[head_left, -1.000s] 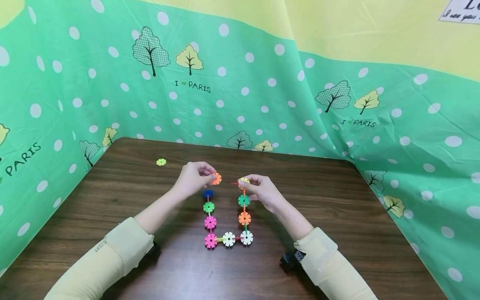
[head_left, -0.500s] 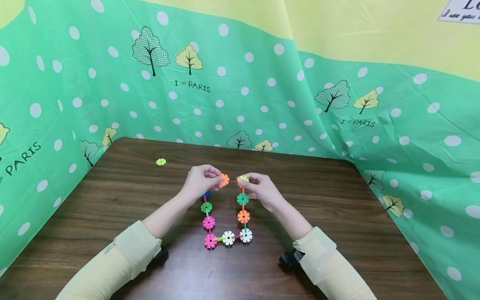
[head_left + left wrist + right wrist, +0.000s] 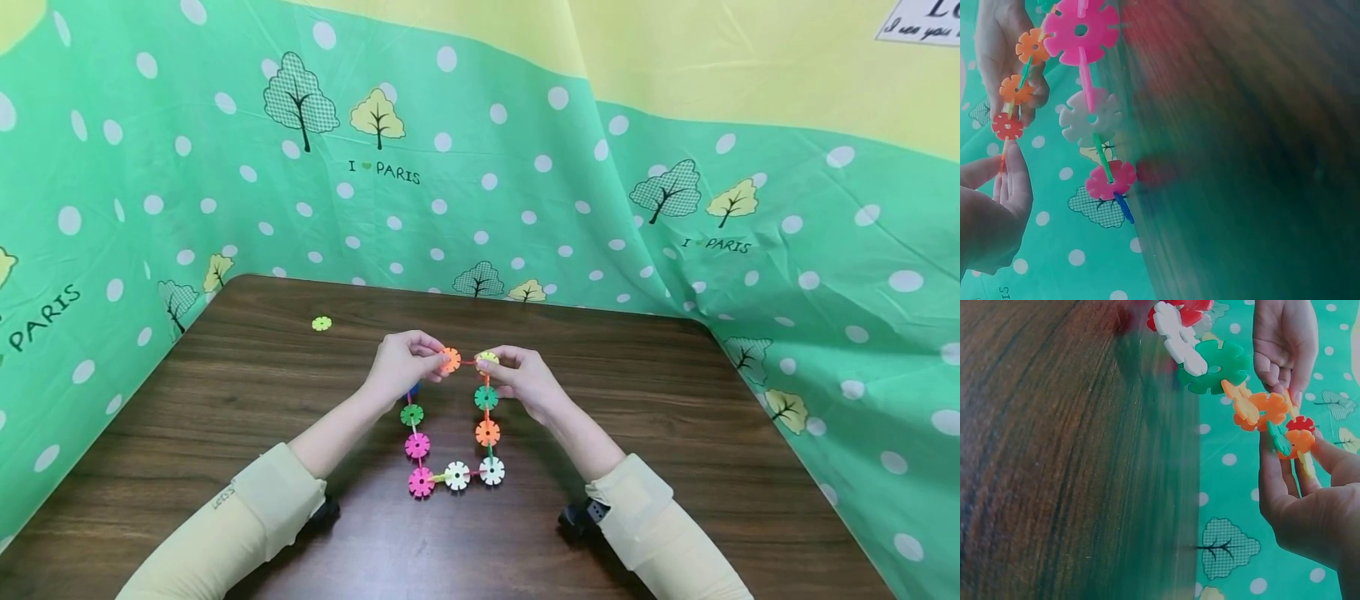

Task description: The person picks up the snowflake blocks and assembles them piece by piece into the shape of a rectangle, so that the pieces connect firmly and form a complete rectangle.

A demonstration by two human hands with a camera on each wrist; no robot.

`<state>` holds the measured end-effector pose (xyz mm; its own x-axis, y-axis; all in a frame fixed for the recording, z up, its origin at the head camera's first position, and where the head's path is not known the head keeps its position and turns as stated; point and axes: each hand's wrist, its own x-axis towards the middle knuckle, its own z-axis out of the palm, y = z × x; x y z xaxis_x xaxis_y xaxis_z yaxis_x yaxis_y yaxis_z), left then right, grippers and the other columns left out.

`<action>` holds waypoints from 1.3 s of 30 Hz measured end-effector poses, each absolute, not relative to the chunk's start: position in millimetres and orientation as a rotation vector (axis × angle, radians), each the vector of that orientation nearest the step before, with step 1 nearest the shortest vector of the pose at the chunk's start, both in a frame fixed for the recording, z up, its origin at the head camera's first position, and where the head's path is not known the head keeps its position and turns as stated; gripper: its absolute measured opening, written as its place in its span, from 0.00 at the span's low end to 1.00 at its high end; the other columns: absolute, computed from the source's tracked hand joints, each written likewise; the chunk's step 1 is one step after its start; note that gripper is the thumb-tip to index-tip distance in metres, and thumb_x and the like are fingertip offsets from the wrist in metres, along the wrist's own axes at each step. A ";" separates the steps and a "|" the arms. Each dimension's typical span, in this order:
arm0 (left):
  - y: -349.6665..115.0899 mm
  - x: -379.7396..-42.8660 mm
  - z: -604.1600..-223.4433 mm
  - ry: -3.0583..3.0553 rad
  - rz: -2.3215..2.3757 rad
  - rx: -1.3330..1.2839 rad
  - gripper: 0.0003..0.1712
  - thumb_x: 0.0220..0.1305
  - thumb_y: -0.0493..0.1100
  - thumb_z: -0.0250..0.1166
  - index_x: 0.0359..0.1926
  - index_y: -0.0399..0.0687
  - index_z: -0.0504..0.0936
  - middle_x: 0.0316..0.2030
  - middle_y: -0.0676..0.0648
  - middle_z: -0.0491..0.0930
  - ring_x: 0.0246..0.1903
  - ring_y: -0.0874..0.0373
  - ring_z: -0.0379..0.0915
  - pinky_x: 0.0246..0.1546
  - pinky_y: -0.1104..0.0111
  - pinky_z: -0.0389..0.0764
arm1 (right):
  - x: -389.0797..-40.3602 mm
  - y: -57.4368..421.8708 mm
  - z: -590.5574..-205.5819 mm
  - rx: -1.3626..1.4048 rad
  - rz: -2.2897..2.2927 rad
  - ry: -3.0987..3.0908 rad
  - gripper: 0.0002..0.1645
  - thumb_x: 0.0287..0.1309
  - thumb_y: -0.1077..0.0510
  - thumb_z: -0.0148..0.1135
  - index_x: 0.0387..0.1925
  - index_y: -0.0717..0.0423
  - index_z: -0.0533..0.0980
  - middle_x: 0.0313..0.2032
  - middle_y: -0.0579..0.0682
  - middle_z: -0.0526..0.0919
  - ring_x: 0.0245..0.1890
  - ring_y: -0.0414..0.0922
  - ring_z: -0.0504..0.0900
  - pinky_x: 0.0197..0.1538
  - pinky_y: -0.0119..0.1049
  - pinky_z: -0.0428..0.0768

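Observation:
My left hand [image 3: 401,365] pinches an orange notched building disc [image 3: 451,359] between thumb and fingers. Thumb and fingers of my right hand [image 3: 527,382] grip a yellow notched disc [image 3: 489,358]. Between the two hands, a red disc [image 3: 1007,127], edge-on in the head view, links orange to yellow. From the yellow disc the chain runs down through a green disc [image 3: 486,397] and an orange one to white discs along the near side. Pink discs [image 3: 417,445] and a light green disc [image 3: 412,415] form the left side. Its end, a blue disc [image 3: 413,390], is partly hidden by my left hand.
A loose yellow-green disc [image 3: 322,323] lies toward the back left of the brown wooden table [image 3: 637,400]. Behind the table hangs a green and yellow printed cloth [image 3: 480,167]. Dark wrist cameras [image 3: 579,518] sit under the sleeves.
My left hand has moved right with the orange disc, bringing it against the red disc's free end. My right hand keeps its grip, and the chain has shifted slightly.

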<state>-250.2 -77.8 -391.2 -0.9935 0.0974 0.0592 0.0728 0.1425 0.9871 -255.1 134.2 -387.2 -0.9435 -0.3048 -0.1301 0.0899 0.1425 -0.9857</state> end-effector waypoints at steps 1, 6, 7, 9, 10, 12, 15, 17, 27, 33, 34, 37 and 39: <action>-77.2 -249.7 -390.8 2.353 2.038 0.176 0.09 0.56 0.36 0.68 0.36 0.34 0.80 0.27 0.40 0.84 0.24 0.53 0.83 0.33 0.58 0.83 | -255.1 134.2 -387.3 -0.207 -1.868 2.126 0.15 0.59 0.57 0.64 0.43 0.64 0.77 0.35 0.49 0.79 0.33 0.41 0.77 0.36 0.35 0.82; -74.1 -247.1 -388.6 2.324 2.057 0.177 0.07 0.57 0.35 0.67 0.35 0.34 0.80 0.26 0.40 0.83 0.23 0.54 0.82 0.29 0.63 0.84 | -254.9 134.0 -386.4 -0.198 -1.850 2.149 0.17 0.58 0.55 0.65 0.44 0.64 0.77 0.36 0.50 0.80 0.35 0.42 0.77 0.36 0.36 0.82; -73.5 -246.7 -388.4 2.325 2.064 0.177 0.07 0.57 0.34 0.67 0.35 0.34 0.80 0.26 0.40 0.83 0.23 0.54 0.82 0.29 0.63 0.84 | -254.6 133.9 -385.9 -0.195 -1.845 2.159 0.18 0.57 0.55 0.65 0.44 0.65 0.77 0.37 0.50 0.80 0.35 0.42 0.77 0.36 0.36 0.82; -72.4 -246.0 -387.8 2.322 2.081 0.171 0.06 0.56 0.33 0.67 0.35 0.33 0.80 0.26 0.39 0.83 0.22 0.54 0.82 0.29 0.63 0.84 | -253.8 133.9 -384.9 -0.188 -1.831 2.182 0.19 0.57 0.55 0.65 0.44 0.65 0.78 0.37 0.50 0.80 0.34 0.42 0.77 0.36 0.36 0.82; -71.8 -245.5 -387.5 2.317 2.085 0.171 0.06 0.57 0.32 0.67 0.35 0.33 0.80 0.27 0.39 0.83 0.22 0.54 0.82 0.29 0.63 0.84 | -253.4 133.8 -384.6 -0.188 -1.822 2.193 0.19 0.57 0.54 0.65 0.44 0.65 0.78 0.37 0.50 0.80 0.34 0.42 0.77 0.37 0.36 0.82; -70.7 -245.1 -387.9 2.297 2.100 0.175 0.07 0.57 0.32 0.67 0.36 0.32 0.80 0.27 0.38 0.83 0.23 0.55 0.82 0.29 0.63 0.84 | -252.7 133.4 -383.9 -0.186 -1.812 2.212 0.18 0.57 0.54 0.65 0.44 0.65 0.78 0.37 0.50 0.81 0.34 0.41 0.77 0.37 0.36 0.82; -69.9 -242.4 -384.4 2.275 2.103 0.171 0.07 0.57 0.32 0.66 0.36 0.31 0.79 0.29 0.38 0.84 0.24 0.54 0.83 0.30 0.62 0.84 | -252.5 132.3 -384.0 -0.188 -1.813 2.214 0.18 0.57 0.55 0.65 0.44 0.64 0.79 0.38 0.52 0.82 0.33 0.40 0.78 0.37 0.36 0.82; -70.2 -242.3 -384.8 2.268 2.105 0.169 0.07 0.57 0.32 0.66 0.36 0.31 0.79 0.30 0.37 0.84 0.25 0.53 0.83 0.31 0.61 0.84 | -252.9 131.5 -384.6 -0.187 -1.818 2.209 0.17 0.57 0.56 0.65 0.44 0.64 0.79 0.39 0.53 0.82 0.33 0.40 0.78 0.37 0.35 0.82; -72.0 -246.3 -388.4 2.358 2.050 0.174 0.07 0.56 0.32 0.68 0.35 0.34 0.80 0.28 0.39 0.83 0.23 0.54 0.83 0.30 0.62 0.84 | -255.1 129.3 -386.4 -0.158 -1.853 2.148 0.15 0.59 0.58 0.64 0.44 0.64 0.78 0.42 0.57 0.80 0.35 0.41 0.78 0.38 0.36 0.82; -84.2 -254.5 -386.1 2.523 1.883 0.261 0.12 0.56 0.39 0.69 0.40 0.36 0.81 0.32 0.41 0.85 0.29 0.49 0.84 0.33 0.63 0.83 | -256.1 132.3 -387.9 -0.127 -1.874 2.108 0.16 0.59 0.57 0.63 0.45 0.64 0.77 0.47 0.64 0.78 0.41 0.52 0.79 0.38 0.37 0.83; -87.7 -256.4 -385.3 2.547 1.861 0.270 0.14 0.56 0.41 0.69 0.40 0.36 0.81 0.32 0.42 0.85 0.31 0.49 0.84 0.34 0.63 0.83 | -256.2 133.2 -388.3 -0.120 -1.879 2.105 0.16 0.59 0.58 0.63 0.45 0.64 0.77 0.47 0.65 0.78 0.41 0.53 0.79 0.38 0.37 0.83; -99.9 -260.7 -380.8 2.605 1.791 0.295 0.15 0.56 0.43 0.69 0.42 0.39 0.81 0.35 0.42 0.85 0.34 0.47 0.83 0.35 0.63 0.83 | -256.9 136.8 -390.3 -0.120 -1.894 2.097 0.16 0.59 0.59 0.63 0.46 0.65 0.76 0.43 0.63 0.80 0.41 0.53 0.81 0.37 0.37 0.83; -108.5 -262.9 -377.4 2.652 1.732 0.308 0.16 0.57 0.46 0.69 0.43 0.42 0.81 0.36 0.44 0.85 0.35 0.49 0.83 0.37 0.63 0.83 | -257.5 139.3 -391.4 -0.127 -1.913 2.083 0.18 0.60 0.59 0.62 0.48 0.68 0.75 0.40 0.61 0.81 0.39 0.51 0.81 0.36 0.37 0.83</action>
